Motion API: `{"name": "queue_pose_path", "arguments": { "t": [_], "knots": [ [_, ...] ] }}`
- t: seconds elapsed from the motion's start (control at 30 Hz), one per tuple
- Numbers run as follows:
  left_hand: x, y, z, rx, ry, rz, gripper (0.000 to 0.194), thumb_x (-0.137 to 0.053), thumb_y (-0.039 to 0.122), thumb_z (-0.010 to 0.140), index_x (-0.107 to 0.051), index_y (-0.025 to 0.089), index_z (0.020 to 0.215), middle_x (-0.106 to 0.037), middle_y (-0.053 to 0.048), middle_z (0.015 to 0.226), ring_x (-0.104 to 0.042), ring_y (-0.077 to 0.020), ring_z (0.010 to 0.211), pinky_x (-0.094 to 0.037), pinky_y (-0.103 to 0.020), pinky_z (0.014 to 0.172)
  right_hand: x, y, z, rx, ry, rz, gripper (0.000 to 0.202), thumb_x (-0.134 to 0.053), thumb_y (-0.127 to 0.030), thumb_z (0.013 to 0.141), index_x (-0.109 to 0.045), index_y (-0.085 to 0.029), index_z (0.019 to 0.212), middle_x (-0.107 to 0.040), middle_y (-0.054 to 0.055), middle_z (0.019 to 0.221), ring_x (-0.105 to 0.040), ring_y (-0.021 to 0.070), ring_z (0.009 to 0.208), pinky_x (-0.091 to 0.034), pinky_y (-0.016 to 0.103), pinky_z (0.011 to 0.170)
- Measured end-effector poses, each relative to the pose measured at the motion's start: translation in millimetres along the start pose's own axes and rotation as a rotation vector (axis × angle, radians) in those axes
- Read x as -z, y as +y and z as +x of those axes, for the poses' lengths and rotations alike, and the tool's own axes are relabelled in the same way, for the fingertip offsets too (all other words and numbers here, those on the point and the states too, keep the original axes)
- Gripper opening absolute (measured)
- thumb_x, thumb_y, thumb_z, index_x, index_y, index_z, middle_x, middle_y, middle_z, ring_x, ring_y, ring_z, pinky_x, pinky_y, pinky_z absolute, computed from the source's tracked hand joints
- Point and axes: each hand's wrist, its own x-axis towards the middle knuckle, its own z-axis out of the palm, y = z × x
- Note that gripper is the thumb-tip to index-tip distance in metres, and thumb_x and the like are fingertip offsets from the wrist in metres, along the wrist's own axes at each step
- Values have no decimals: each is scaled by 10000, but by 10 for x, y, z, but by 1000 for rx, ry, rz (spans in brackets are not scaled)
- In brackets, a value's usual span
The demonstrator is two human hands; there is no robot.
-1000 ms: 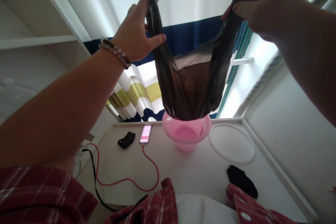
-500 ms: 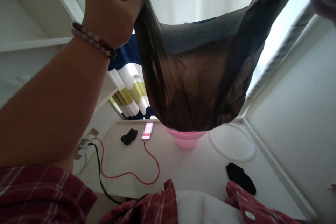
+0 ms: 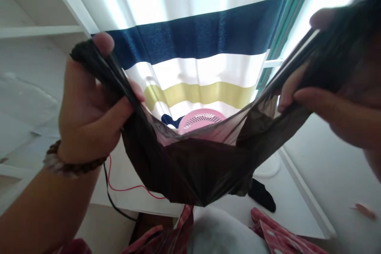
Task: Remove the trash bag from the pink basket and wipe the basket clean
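A thin, dark plastic bag point(image 3: 202, 170) hangs above the surface point(image 3: 291, 202) before a pink basket point(image 3: 202, 117), bunched sides pinched by the fingers of the left hand point(image 3: 95, 115) and right hand point(image 3: 342, 117); likely light, limp, slippery, it seems best held by those gathered edges.

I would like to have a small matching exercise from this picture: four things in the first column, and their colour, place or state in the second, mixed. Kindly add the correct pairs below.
Things
1. bag
2. basket
3. bracelet
4. curtain

Descriptions
A. beaded, around a wrist
B. striped in white, dark blue and yellow-green
C. dark, stretched between the left hand and the right hand
D. pink, with small holes

Right pairs: 1-C, 2-D, 3-A, 4-B
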Motion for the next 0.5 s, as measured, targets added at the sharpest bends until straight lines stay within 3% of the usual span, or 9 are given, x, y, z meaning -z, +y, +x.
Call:
{"name": "queue_pose_path", "arguments": {
  "t": [0.13,0.23,0.4,0.5],
  "knots": [
    [-302,52,-493,123,-12,-106,701,-642,82,805,-308,276,1390,-628,1,882,-635,-103,631,-585,-234,512,-26,98,-348,33,-328,-52,719,-638,-133,795,-332,-218,1440,-639,45,889,-645,169,805,-565,292,683],
    [-427,-64,-827,231,23,-85,646,-615,81,819,-340,247,1379,-637,-22,877,-626,-107,687,-589,-226,588,-162,320,-637,-8,-504,2,688,-591,-122,815,-296,-262,1420,-631,39,917,-623,167,800,-557,314,710],
    [-560,-350,-1408,612,85,57,592,-598,206,854,-333,249,1381,-641,-40,945,-641,-162,889,-566,-319,811,-542,611,-1065,-56,-634,-100,468,-542,-182,855,-379,-223,1293,-625,67,934,-595,171,785,-523,322,697],
    [-669,-472,-1662,746,56,35,548,-558,244,880,-321,247,1374,-622,-55,1003,-606,-205,1057,-492,-403,952,-776,712,-1217,-59,-685,-143,292,-508,-205,877,-438,-190,1161,-615,83,909,-582,183,806,-504,330,707]
  ]
}}
